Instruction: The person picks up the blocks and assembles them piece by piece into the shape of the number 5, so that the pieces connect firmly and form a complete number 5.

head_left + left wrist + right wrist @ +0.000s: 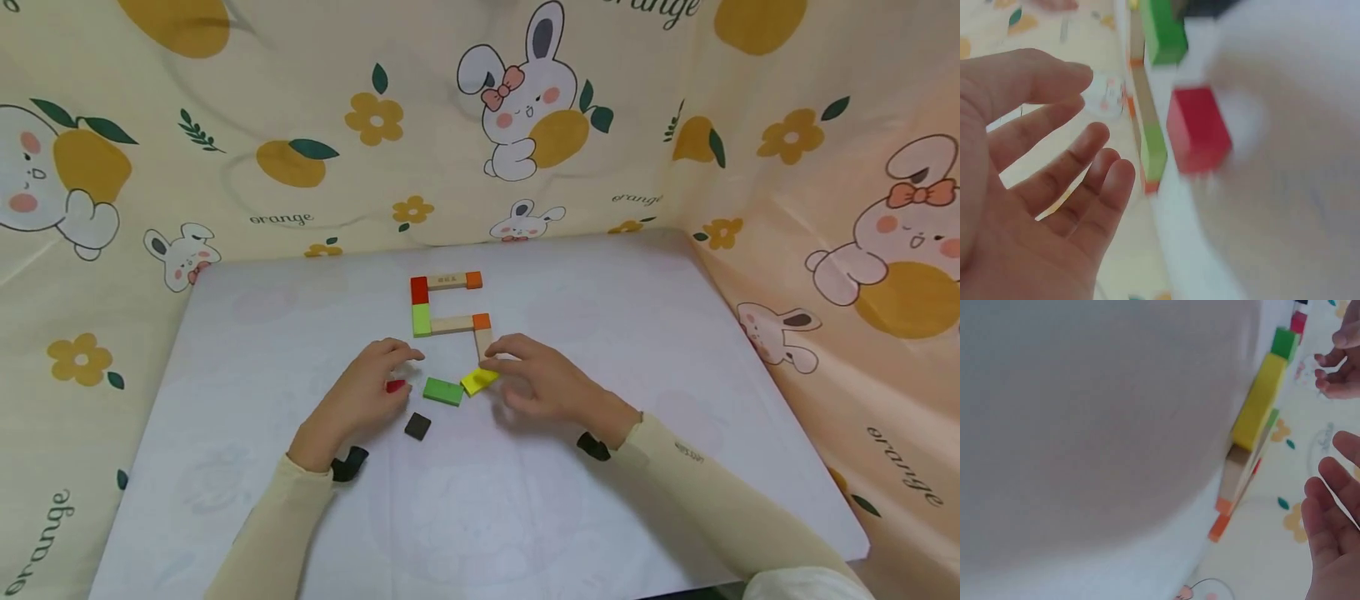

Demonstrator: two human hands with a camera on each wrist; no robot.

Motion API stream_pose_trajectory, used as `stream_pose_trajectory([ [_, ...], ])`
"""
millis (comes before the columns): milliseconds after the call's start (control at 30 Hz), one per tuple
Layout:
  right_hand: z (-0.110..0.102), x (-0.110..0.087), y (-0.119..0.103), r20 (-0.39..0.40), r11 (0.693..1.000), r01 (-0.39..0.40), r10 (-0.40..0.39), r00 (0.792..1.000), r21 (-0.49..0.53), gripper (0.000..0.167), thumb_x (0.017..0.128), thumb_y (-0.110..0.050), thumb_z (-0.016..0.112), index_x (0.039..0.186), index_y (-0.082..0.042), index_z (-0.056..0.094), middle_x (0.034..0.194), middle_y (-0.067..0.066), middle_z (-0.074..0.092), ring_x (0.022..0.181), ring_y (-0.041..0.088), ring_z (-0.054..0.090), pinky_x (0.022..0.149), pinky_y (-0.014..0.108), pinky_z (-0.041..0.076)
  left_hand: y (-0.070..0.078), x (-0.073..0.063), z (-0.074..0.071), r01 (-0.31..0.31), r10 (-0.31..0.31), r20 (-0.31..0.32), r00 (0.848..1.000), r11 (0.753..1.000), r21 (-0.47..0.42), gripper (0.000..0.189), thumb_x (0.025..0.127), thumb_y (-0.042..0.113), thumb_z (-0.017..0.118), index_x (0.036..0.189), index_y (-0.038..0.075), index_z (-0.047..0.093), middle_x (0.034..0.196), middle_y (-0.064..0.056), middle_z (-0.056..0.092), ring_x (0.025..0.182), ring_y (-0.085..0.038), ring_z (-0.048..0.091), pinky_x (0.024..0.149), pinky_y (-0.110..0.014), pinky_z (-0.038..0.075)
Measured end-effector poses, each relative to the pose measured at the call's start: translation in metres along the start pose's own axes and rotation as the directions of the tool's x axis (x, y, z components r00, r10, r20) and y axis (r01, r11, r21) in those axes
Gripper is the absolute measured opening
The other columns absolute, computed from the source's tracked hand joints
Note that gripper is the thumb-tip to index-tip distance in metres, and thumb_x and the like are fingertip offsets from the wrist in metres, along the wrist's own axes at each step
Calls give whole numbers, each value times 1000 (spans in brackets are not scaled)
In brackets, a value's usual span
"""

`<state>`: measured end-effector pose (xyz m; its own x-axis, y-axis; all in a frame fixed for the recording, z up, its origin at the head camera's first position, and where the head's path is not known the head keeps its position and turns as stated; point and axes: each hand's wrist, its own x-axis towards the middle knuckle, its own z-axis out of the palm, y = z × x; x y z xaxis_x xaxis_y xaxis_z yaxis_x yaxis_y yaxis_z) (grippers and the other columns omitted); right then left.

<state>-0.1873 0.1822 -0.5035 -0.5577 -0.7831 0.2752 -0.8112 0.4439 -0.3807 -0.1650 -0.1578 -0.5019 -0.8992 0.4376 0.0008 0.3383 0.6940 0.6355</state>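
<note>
My left hand [358,385] hovers with loosely bent fingers over the left side of the loose blocks and holds nothing. A red block [1200,131] lies just beyond its fingertips, partly hidden by them in the head view. My right hand [542,379] also holds nothing, its fingers relaxed near a tilted yellow block [480,382]. That block meets the lower end of a plain wooden block [483,340], which the right fingertips overlap in the head view. Left of the yellow one lies a green block [443,392], their corners close together. A small black block [417,426] sits nearer me.
Beyond my hands, blocks form an angular line: an orange block [474,280], a wooden block [447,282], a red block [419,291], a lime block [422,320], another wooden block [452,325] and an orange block [482,321]. A printed cloth [435,100] rises behind the white table [600,517].
</note>
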Motion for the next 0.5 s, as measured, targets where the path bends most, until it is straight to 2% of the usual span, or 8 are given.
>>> stream_pose_trajectory([
  [100,2,3,-7,-3,1000,25,-25,1000,-3,48,93,-15,68,140,-8,73,138,10,64,131,27,57,107,45,53,-10,-7,-10,17,-17,-22,1000,1000,-7,44,94,5,74,137,6,71,135,-10,64,123,-33,58,105,-54,52],
  [267,9,7,-17,28,999,37,-36,999,-19,45,94,-17,68,138,-9,74,134,9,64,130,26,57,107,43,52,-22,-15,-15,55,-54,33,998,998,-31,44,93,3,76,137,6,71,132,-9,66,115,-33,61,100,-53,55],
  [400,18,10,-22,81,999,35,-34,996,-14,45,95,-20,68,138,-10,75,132,6,64,128,23,56,106,40,51,-26,-19,-11,14,-10,82,997,999,-49,44,93,-2,74,136,7,73,131,-8,66,118,-32,61,102,-52,55],
  [500,23,11,-24,118,999,44,-41,992,-23,46,95,-21,67,139,-10,74,132,5,64,126,20,56,104,37,51,-27,-19,-8,-15,20,93,995,999,-49,46,92,-6,72,135,10,74,131,-7,65,120,-31,60,103,-52,55],
])
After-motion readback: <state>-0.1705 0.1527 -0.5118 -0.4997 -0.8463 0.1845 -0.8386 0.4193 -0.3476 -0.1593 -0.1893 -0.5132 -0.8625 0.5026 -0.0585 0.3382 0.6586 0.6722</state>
